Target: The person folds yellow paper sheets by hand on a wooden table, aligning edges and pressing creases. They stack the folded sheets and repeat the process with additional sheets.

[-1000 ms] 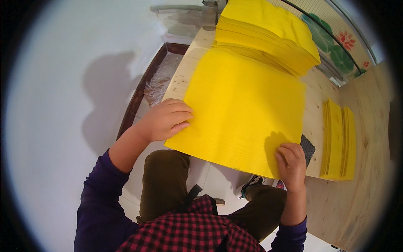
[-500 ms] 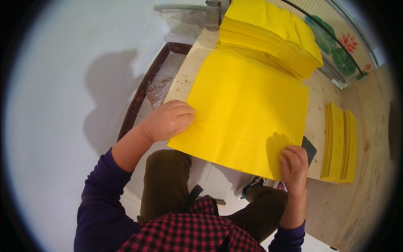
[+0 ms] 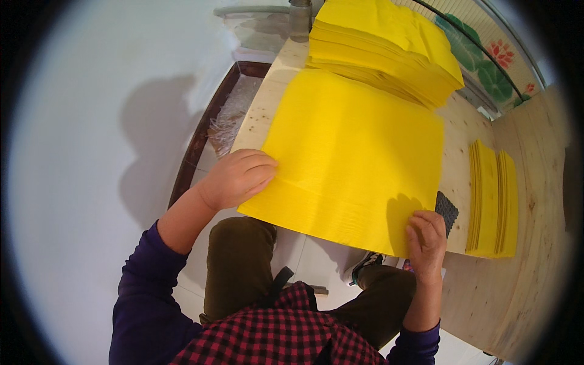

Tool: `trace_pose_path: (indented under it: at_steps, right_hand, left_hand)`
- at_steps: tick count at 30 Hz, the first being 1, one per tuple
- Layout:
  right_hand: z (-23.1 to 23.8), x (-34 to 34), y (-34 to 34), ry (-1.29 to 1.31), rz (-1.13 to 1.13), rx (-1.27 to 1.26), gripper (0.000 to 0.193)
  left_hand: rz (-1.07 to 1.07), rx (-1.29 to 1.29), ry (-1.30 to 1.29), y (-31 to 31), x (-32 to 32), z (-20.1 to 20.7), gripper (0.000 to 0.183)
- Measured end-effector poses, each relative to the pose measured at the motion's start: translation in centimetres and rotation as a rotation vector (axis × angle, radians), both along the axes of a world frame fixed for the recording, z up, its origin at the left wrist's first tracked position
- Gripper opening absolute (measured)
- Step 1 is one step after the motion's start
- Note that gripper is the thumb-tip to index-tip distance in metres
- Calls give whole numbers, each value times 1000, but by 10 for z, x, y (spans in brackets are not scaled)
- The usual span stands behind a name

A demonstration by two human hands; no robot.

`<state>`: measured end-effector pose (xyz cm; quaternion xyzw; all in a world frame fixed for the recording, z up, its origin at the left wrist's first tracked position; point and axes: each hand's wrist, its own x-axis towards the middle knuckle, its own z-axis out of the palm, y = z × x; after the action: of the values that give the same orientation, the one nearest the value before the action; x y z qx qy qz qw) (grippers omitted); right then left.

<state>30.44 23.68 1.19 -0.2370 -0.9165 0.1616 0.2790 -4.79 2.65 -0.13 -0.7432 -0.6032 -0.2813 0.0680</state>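
Note:
A large yellow sheet (image 3: pixel 347 158), felt-like in look, spreads over the wooden table (image 3: pixel 261 115) with its near edge past the table's front. At its left edge my left hand (image 3: pixel 237 177) is closed, pinching the sheet between thumb and fingers. My right hand (image 3: pixel 427 238) grips the near right corner, thumb toward the inside and fingers curled round the edge. Both hands hold the same sheet, stretched between them. Beyond it rises a thick pile of yellow sheets (image 3: pixel 383 42). Part of a dark grey textured pad (image 3: pixel 447 210) shows beside the sheet's right edge.
Folded yellow strips (image 3: pixel 491 204) stand in two bundles at the right, beside a wooden panel (image 3: pixel 523 274). A jar (image 3: pixel 300 21) stands at the far left table corner. A dark-rimmed tray (image 3: pixel 204 131) with clear shreds lies left of the table, near the white wall (image 3: pixel 79 182).
Both hands keep their hold on the sheet. The sheet's far part looks slightly lifted and blurred at its right corner. The whole view has shifted a little.

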Motion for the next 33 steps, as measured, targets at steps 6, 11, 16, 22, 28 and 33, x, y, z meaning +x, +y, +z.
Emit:
trace_pose_path:
  at_steps: [6,11,16,22,28,33]
  right_hand:
    - [0,3,0,30,-15,0,23]
    - [-1,8,2,65,-24,1,22]
    - [-4,14,0,137,-106,-102,19]
    - [-11,21,3,268,-243,-206,11]
    - [-25,26,9,463,-256,-399,10]
    - [-26,28,8,497,-271,-449,15]
  left_hand:
    - [-7,7,26,-3,2,1,19]
    - [-20,0,15,-4,4,2,20]
    - [-20,-14,18,-6,5,4,19]
    - [-3,-24,40,-7,6,4,18]
    - [13,-32,49,-8,7,1,17]
    - [64,-100,-5,-12,4,2,28]
